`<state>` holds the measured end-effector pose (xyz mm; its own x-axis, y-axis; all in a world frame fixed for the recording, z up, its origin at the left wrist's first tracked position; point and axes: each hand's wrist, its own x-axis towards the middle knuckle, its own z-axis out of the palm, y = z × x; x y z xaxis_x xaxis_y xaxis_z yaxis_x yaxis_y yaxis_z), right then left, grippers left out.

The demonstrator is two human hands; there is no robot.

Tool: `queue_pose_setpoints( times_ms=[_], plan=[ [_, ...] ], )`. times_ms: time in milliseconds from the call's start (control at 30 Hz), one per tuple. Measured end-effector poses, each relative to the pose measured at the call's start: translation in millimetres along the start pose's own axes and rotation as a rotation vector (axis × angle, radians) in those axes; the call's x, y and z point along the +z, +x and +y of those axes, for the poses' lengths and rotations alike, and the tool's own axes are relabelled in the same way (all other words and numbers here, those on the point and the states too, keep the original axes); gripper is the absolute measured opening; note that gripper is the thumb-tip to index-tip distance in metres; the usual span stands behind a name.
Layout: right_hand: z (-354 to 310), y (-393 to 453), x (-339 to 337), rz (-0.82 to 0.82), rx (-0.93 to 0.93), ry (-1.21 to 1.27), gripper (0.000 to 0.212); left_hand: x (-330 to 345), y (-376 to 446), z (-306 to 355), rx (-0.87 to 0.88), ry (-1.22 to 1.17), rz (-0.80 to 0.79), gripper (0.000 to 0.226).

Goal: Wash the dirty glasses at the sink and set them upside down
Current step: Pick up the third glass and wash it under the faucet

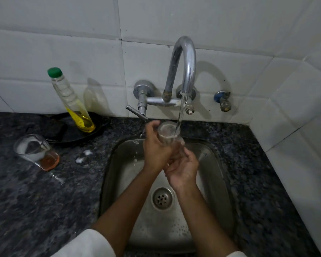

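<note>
A clear glass (pixel 168 133) is held upright over the steel sink (pixel 117 175), and water from the chrome tap (pixel 183 67) runs into its mouth. My left hand (pixel 156 147) grips the glass around its side. My right hand (pixel 183 167) cups its base from below, fingers curled round it. A second glass (pixel 35 151) stands on the dark granite counter (pixel 44 201) to the left, with an orange-brown liquid at its bottom and white foam on its inner wall.
A bottle of yellow liquid with a green cap (pixel 72 101) stands in a black pan (pixel 67 128) behind the second glass. Foam specks (pixel 83 156) lie on the counter. White tiled walls close in behind and to the right.
</note>
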<state>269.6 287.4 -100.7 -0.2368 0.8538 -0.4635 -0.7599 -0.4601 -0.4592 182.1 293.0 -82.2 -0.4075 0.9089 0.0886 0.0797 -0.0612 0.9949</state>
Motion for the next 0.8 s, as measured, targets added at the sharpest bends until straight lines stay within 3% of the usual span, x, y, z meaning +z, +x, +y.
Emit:
queue_pose_setpoints(
  times_ms=[67, 133, 200, 233, 300, 367, 433, 500, 567, 600, 633, 700, 733, 800],
  plan=[
    [4.0, 5.5, 3.3, 0.065, 0.054, 0.048, 0.035, -5.9, -3.9, 5.7, 0.284, 0.227, -0.090, 0.078],
    [0.8, 14.8, 5.6, 0.137, 0.062, -0.010, 0.036, -13.3, -7.4, 9.2, 0.378, 0.281, -0.151, 0.075],
    [-12.6, 23.0, 8.3, 0.212, 0.037, -0.179, 0.035, -23.9, -6.6, 4.7, 0.265, 0.186, -0.172, 0.071],
    [-22.6, 26.3, 9.2, 0.243, 0.010, -0.289, 0.031, -30.9, -5.6, 4.9, 0.124, 0.067, -0.221, 0.068],
    [-43.7, 24.9, 13.0, 0.217, -0.125, -0.635, 0.025, -44.2, -2.6, 6.1, -0.286, -0.339, -0.369, 0.055],
    [-60.6, 14.1, 23.0, 0.027, -0.284, -1.001, 0.027, -52.5, 3.2, 4.0, -0.552, -0.378, -0.563, 0.053],
    [-70.6, 2.6, 34.2, -0.233, -0.337, -1.238, 0.025, -47.3, 6.0, 3.8, -0.584, -0.136, -0.745, 0.047],
    [-78.3, -4.0, 40.2, -0.436, -0.441, -1.616, 0.026, -33.2, 8.1, 2.0, -0.524, -0.080, -0.730, 0.030],
    [-89.1, -6.0, 44.6, -0.402, -0.623, -2.250, 0.026, -17.3, 8.5, 1.9, -0.443, -0.046, -0.585, 0.038],
    [-92.5, -8.0, 47.7, -0.345, -0.704, -2.453, 0.029, -8.9, 8.4, 1.3, -0.398, -0.007, -0.491, 0.046],
    [-93.7, -11.1, 51.0, -0.323, -0.753, -2.472, 0.032, -1.7, 6.1, 2.3, -0.337, 0.034, -0.379, 0.053],
    [-94.2, -14.2, 51.2, -0.396, -0.748, -2.134, 0.036, 3.8, 3.4, -1.3, -0.275, 0.071, -0.271, 0.059],
    [-94.6, -12.9, 48.9, -0.450, -0.724, -1.961, 0.030, -0.7, 3.9, -1.5, -0.288, 0.014, -0.334, 0.057],
    [-99.3, -11.6, 45.1, -0.535, -0.616, -1.783, 0.017, -16.4, 7.5, -5.8, -0.393, -0.254, -0.619, 0.046]
  ],
)
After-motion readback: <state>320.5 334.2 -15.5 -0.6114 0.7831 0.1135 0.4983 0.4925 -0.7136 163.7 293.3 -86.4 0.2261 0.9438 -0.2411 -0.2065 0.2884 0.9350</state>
